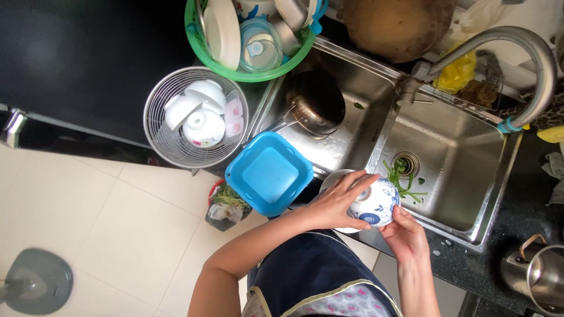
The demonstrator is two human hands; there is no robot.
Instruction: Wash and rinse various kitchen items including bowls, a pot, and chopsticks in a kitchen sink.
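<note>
Over the front edge of a steel double sink (470,194), both my hands hold a white bowl with blue flower patterns (379,202), turned bottom up. My left hand (335,202) wraps over its left side. My right hand (402,232) grips it from below at the right. A second white dish (330,179) shows partly under the bowl. Green vegetable scraps (400,176) lie by the drain of the right basin. A metal pot (316,103) sits in the left basin.
A blue square tub (269,171) rests on the sink's left edge. A wire basket of white bowls (197,117) and a green basket of dishes (249,35) stand to the left and behind. The faucet (529,58) arches over the right basin. A steel kettle (540,276) is at lower right.
</note>
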